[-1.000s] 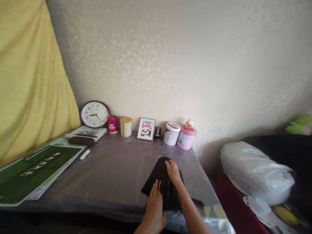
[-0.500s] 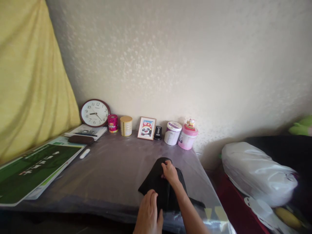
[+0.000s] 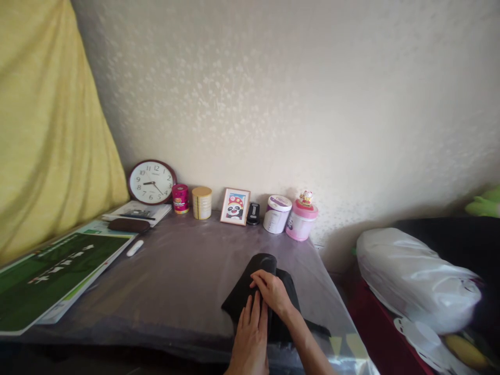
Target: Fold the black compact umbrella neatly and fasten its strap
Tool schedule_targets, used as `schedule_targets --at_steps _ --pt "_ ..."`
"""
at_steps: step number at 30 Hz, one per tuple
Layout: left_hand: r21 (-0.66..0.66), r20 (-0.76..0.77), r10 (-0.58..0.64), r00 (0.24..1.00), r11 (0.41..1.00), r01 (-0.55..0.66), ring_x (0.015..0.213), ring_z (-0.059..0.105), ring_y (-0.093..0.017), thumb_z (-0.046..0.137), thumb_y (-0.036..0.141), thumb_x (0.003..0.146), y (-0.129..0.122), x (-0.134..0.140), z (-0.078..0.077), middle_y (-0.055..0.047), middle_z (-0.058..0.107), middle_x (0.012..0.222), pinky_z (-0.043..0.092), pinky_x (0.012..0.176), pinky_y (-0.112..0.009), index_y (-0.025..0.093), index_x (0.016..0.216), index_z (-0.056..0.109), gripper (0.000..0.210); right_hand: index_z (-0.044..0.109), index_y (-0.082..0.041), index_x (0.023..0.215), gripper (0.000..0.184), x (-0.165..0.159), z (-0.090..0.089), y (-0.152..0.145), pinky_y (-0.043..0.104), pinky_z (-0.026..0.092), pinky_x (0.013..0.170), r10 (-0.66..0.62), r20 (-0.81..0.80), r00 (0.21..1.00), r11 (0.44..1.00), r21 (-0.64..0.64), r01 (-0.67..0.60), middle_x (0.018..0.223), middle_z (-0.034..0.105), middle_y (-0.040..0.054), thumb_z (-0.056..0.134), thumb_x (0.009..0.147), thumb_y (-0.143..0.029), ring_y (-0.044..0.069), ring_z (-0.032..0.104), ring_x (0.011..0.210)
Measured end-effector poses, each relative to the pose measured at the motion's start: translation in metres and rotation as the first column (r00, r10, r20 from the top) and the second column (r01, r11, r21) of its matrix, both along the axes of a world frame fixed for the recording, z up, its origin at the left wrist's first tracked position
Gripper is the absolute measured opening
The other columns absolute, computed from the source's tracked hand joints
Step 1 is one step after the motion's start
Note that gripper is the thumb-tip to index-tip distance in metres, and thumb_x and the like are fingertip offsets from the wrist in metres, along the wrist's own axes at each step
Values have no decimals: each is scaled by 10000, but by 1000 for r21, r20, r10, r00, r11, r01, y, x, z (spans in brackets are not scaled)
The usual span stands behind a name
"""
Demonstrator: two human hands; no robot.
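Black cloth (image 3: 242,291): located at the near right part of the table (image 3: 175,281), folded, with a rounded far end and a dark strip extending to the right. The left hand (image 3: 252,325) rests on the near part of the cloth, fingers extended and close together, palm down, nothing visible in its grasp. The right hand (image 3: 270,291) sits just beyond it, over the middle of the cloth, fingers curled and pointing left (whether they pinch the fabric cannot be told). The 2 hands meet or overlap at the left fingertips.

Along the far edge, from left to right: 1 round clock (image 3: 152,182), 1 magenta tin (image 3: 180,199), 1 canister (image 3: 202,204) with a yellow lid, 1 framed panda picture (image 3: 234,207), 1 small black object (image 3: 253,214), 1 white tub (image 3: 277,216) and 1 pink-lidded tub (image 3: 300,224). A figurine (image 3: 305,198) stands on the pink lid. At the left lie a green sheet (image 3: 62,276), a brown case (image 3: 128,225) and a small white object (image 3: 135,248). A white plastic bag (image 3: 414,281) lies right of the table.
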State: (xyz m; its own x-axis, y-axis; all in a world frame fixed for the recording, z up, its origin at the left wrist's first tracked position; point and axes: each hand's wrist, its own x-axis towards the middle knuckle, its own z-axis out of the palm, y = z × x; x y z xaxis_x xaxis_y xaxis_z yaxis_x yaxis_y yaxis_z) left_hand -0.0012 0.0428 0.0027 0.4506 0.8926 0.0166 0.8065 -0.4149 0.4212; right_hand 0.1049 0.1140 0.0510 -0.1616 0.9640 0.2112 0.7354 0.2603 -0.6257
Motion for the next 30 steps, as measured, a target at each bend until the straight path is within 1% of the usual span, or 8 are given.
schedule_targets --at_steps 5,10,13,17,20,22,26,30 --pt "-59 -62 12 998 998 -16 1351 128 -335 471 11 434 -2 3 13 -149 111 1472 211 1102 -476 63 1381 177 993 673 -237 955 286 13 -13 -11 317 426 873 98 37 994 964 246 -104 1018 684 42 400 896 -298 171 582 926" --pt "-18 33 35 999 999 -35 1348 146 -326 480 55 553 5 4 -15 -130 121 1475 228 1096 -472 90 1387 169 891 672 -243 984 288 28 -35 23 469 271 1034 61 113 992 959 270 -89 1141 643 48 398 897 -265 212 459 1191" --pt "-16 50 42 998 999 -41 1352 146 -302 447 66 617 7 4 -20 -118 123 1477 226 1101 -451 102 1387 170 819 651 -238 1034 310 37 -45 50 477 250 1047 2 110 994 966 255 -30 1176 624 49 370 905 -266 205 415 1243" --pt "-67 -36 24 999 997 -26 1360 97 -306 486 32 473 3 1 2 -138 43 1477 198 1112 -431 78 1388 108 991 619 -195 1087 323 46 -41 70 420 321 1016 -137 119 983 966 238 106 1210 598 76 361 898 -237 196 459 1209" --pt "-124 -86 47 995 991 -57 1360 109 -291 465 -14 430 0 -1 18 -172 46 1471 203 1110 -389 57 1382 83 1028 628 -167 1056 314 44 -30 58 403 358 985 -289 84 954 917 312 250 1163 618 107 369 892 -238 200 526 1124" --pt "-129 -63 72 995 988 -80 1356 141 -283 455 -40 435 -1 -3 23 -190 88 1465 227 1099 -368 60 1381 80 1022 635 -167 1033 313 38 -26 41 371 387 957 -271 24 962 889 390 241 1107 641 106 362 901 -246 186 555 1063" --pt "-144 -66 95 993 984 -104 1351 168 -286 450 -59 448 -1 -2 24 -196 137 1461 235 1090 -371 65 1382 112 1001 646 -219 1035 300 27 -33 16 382 364 987 -37 105 994 924 383 -6 1097 653 63 381 894 -224 186 511 1138" --pt "-118 -111 111 988 985 -124 1340 211 -292 461 -58 460 -1 -1 29 -187 180 1458 264 1068 -369 73 1386 106 1000 640 -185 1048 321 36 -41 21 406 384 968 -249 68 966 902 378 206 1180 605 100 383 855 -182 215 524 1122"
